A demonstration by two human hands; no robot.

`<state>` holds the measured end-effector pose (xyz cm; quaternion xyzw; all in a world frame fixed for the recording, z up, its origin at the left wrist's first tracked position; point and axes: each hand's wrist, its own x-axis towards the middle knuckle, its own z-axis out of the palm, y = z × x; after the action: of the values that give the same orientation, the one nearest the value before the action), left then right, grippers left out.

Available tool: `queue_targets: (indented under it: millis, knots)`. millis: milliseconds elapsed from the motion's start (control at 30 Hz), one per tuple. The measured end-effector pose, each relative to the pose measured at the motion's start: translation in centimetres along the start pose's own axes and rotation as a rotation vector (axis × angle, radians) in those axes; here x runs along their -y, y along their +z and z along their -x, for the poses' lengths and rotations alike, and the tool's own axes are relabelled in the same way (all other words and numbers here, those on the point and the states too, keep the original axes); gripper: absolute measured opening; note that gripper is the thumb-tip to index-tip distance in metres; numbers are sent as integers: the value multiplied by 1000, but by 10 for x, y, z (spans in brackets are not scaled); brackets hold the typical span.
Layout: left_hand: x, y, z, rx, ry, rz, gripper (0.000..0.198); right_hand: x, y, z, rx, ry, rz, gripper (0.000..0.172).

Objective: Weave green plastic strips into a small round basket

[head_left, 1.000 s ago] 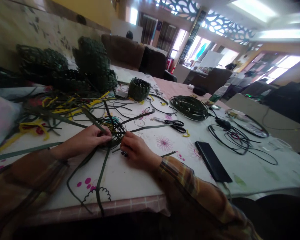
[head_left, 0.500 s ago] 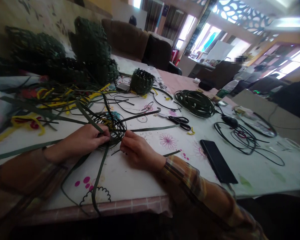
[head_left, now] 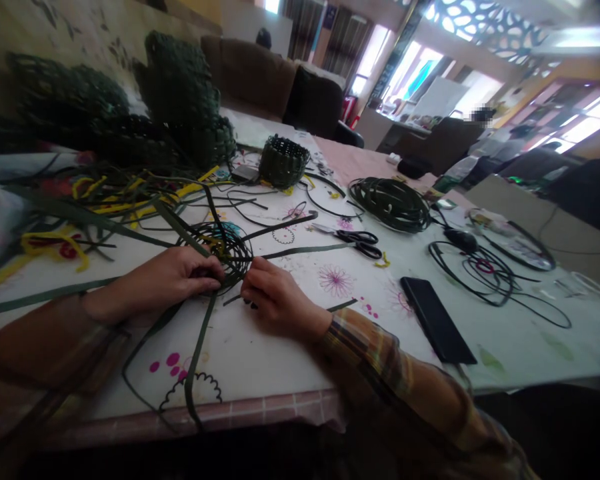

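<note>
A flat round woven base point(head_left: 225, 250) of dark green strips lies on the white flowered tablecloth point(head_left: 290, 347), with long loose strips spreading out from it. My left hand point(head_left: 173, 280) presses on its near left edge, fingers curled over the weave. My right hand point(head_left: 275, 300) is closed in a pinch on a thin green strip at the base's right edge. Both sleeves are plaid.
Black scissors point(head_left: 357, 241) and a black phone point(head_left: 437, 320) lie to the right. A coil of green strip point(head_left: 390, 203), a small woven basket point(head_left: 283, 160), larger woven pieces point(head_left: 180, 107), yellow strips point(head_left: 50, 240) and black cables point(head_left: 485, 277) lie around. People sit far behind.
The view has shifted slightly. Both hands stay at the woven base, the fingers moving a little along its edge.
</note>
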<state>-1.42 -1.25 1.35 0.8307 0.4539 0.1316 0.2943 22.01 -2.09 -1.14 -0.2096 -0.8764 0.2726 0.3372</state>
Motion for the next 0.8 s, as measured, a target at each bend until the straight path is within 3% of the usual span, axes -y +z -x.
queue_targets:
  millis: [233,400,567,667,800]
  knots:
    - [-8,11,-1,-223,-171,33,24,1,1,0,-15,-9,8,21]
    - [-7,15,-3,-216,-261,105,25,3,0,0,-3,18,47,20]
    - [3,16,-4,-282,-103,37,22,2,0,-1,-21,8,23,21]
    - [5,13,-4,-244,1,20,22,2,0,-1,-9,20,31,21]
    - [3,8,-2,-194,37,60,24,2,-1,0,14,28,29,20]
